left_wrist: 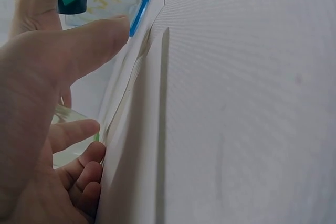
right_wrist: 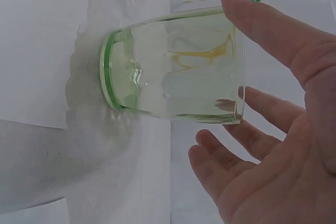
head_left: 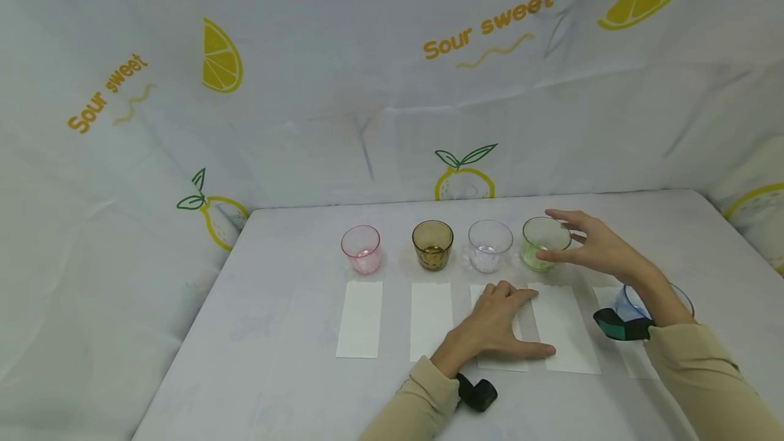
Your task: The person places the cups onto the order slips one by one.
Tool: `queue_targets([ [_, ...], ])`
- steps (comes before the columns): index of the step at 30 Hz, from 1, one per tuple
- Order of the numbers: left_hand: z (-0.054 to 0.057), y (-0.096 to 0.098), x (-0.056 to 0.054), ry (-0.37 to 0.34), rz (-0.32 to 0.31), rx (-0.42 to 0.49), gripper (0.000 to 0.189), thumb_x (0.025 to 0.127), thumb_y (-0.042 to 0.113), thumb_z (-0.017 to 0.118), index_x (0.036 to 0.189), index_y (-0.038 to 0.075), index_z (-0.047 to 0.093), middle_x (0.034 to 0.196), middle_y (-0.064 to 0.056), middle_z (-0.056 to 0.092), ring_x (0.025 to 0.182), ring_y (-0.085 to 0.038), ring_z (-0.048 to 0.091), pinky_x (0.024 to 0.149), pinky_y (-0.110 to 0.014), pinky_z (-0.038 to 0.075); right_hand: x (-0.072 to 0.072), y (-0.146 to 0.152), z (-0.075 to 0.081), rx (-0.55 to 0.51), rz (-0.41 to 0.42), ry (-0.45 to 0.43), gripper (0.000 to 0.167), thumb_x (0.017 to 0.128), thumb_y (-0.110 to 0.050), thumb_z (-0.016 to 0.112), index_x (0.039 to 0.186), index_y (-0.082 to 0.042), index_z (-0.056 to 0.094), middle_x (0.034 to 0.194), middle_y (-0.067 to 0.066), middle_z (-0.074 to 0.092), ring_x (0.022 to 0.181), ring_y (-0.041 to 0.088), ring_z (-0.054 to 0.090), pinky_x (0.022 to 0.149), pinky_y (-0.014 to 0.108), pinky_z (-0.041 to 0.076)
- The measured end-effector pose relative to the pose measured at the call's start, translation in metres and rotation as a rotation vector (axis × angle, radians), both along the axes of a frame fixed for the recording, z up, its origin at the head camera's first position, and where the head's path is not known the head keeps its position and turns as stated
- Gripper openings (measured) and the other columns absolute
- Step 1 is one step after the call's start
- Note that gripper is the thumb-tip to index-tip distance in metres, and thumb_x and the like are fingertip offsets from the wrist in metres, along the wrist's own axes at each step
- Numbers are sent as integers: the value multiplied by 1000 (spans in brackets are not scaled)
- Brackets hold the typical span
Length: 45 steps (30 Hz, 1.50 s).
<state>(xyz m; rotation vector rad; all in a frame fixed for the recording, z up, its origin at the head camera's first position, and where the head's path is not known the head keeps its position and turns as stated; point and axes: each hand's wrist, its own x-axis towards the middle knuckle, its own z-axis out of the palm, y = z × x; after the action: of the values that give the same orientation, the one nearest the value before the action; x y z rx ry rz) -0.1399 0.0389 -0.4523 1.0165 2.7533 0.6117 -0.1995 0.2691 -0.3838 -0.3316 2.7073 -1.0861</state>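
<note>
A pale green glass (head_left: 539, 260) stands upright at the right of the back row. My right hand (head_left: 594, 243) spans it, thumb in front and fingers behind; in the right wrist view the thumb and fingers (right_wrist: 262, 106) are loosely spread about its rim, and light contact is hard to tell. My left hand (head_left: 493, 325) rests low over a white paper strip (head_left: 517, 359), thumb and index finger spread wide to the left side of another paper strip (head_left: 563, 329). In the left wrist view its remaining fingers (left_wrist: 86, 179) lie loosely bent, with nothing held.
A clear glass (head_left: 490, 257), an amber glass (head_left: 433, 250) and a pink glass (head_left: 364, 254) continue the row leftward. A blue glass (head_left: 631, 305) stands partly behind the right wrist, by a paper strip (head_left: 637, 359). More strips (head_left: 359, 322) lie at left. A lemon-print cloth (head_left: 306, 87) hangs behind.
</note>
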Motion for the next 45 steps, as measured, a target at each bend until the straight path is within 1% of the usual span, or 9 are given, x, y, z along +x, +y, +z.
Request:
queue_targets([
  [7, 0, 0, 0, 12, -8, -17, 83, 81, 64, 75, 150, 25, 50, 126, 6, 54, 105, -3, 42, 91, -12, 36, -1, -1, -1, 19, -3, -12, 94, 89, -33, 79, 158, 4, 27, 158, 40, 25, 136, 68, 33, 102, 78, 35],
  [10, 0, 0, 1, 17, -4, -27, 83, 81, 65, 74, 151, 26, 50, 126, 6, 54, 106, -3, 42, 92, -13, 37, -1, -1, -1, 14, 4, -9, 92, 90, -32, 78, 157, 5, 27, 157, 39, 28, 135, 66, 36, 102, 77, 37],
  [15, -1, 2, 2, 45, 1, -67, 85, 81, 67, 73, 151, 26, 49, 126, 7, 53, 109, -4, 43, 94, -14, 36, -1, -1, -3, 4, 10, -4, 89, 91, -31, 77, 156, 6, 29, 154, 37, 36, 134, 62, 42, 100, 76, 40],
  [23, -1, 4, 4, 82, 5, -101, 84, 80, 70, 72, 150, 27, 50, 125, 8, 53, 107, -4, 43, 92, -14, 36, 0, -2, -3, 13, -10, 10, 89, 90, -35, 78, 155, 5, 32, 152, 35, 42, 133, 60, 45, 100, 74, 42],
  [31, -1, 4, 4, 89, 14, -110, 84, 80, 71, 72, 149, 28, 51, 125, 8, 52, 107, -4, 42, 92, -15, 36, 1, -2, -1, 3, -12, 7, 89, 90, -36, 78, 156, 4, 32, 152, 35, 42, 134, 60, 44, 100, 74, 42],
  [36, -1, 4, 4, 78, 11, -102, 84, 80, 70, 72, 149, 28, 51, 125, 8, 53, 107, -4, 42, 92, -15, 36, 2, -2, 1, -3, -13, 7, 89, 91, -36, 78, 156, 4, 32, 152, 35, 42, 134, 60, 45, 100, 74, 42],
  [45, -4, 4, 3, 95, 6, -106, 84, 80, 70, 72, 149, 28, 50, 126, 8, 53, 108, -4, 43, 91, -14, 36, 5, -3, 5, -19, -1, 19, 87, 90, -33, 79, 155, 3, 34, 152, 33, 43, 134, 58, 46, 101, 74, 42],
])
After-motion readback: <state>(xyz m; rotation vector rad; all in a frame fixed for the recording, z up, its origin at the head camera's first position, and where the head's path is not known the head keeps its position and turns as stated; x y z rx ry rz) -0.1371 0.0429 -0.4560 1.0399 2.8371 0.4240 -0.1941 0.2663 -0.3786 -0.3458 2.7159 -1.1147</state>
